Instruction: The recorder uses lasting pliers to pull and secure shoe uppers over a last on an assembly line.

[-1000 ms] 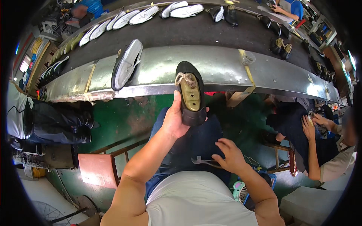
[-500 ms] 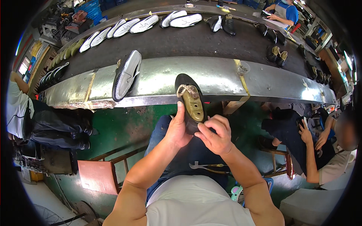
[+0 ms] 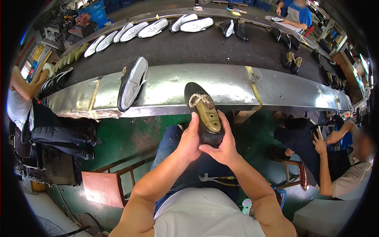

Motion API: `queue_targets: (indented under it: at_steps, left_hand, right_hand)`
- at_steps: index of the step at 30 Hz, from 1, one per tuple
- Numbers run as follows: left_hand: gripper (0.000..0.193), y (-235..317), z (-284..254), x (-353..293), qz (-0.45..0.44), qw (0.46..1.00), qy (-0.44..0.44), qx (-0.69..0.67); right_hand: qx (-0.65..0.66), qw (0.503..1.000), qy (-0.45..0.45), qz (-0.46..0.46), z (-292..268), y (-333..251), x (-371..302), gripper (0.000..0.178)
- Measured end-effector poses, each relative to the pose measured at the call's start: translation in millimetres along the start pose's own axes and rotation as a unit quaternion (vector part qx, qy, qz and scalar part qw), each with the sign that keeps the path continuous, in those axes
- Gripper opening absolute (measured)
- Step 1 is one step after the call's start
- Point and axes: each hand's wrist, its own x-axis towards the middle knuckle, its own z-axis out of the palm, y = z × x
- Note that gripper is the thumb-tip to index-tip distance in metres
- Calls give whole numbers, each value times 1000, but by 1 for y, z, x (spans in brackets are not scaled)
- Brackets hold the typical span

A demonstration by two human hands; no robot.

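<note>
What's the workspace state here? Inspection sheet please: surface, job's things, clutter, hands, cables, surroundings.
Surface: metal bench edge in front of a dark conveyor belt.
Job's things: black shoe on a last, sole side up, held above the lap.
Clutter: black-and-white shoe lying on the bench edge; pliers on the lap.
Hands: left hand and right hand both grip the shoe's heel end.
Cables: nothing seen.
Surroundings: white soles and dark shoes on the belt; seated co-worker at right, another person at left.
</note>
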Motion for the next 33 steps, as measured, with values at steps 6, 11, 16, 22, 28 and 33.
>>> queue_targets:
  at_steps: [6,11,16,22,28,33]
  left_hand:
    - [66,12,-40,5,58,968,20,245]
    - [59,100,-102,3,426,591,186,660]
    - [80,199,-156,19,308,395,396,769]
    - [67,243,-172,22,164,664,336,648]
    - [67,218,-179,19,259,579,346,692]
    - [64,158,-153,-20,321,634,239,662]
  right_hand:
    - [249,954,46,163,-5,8,9,89]
    - [486,803,232,254,-27,20,51,43]
    - [228,943,209,123,-24,87,164,49]
    - [-45,983,172,45,-12,160,251,33]
    - [-109,990,-82,-36,-8,101,71,15]
    - [-136,983,-91,-84,-27,46,5,11]
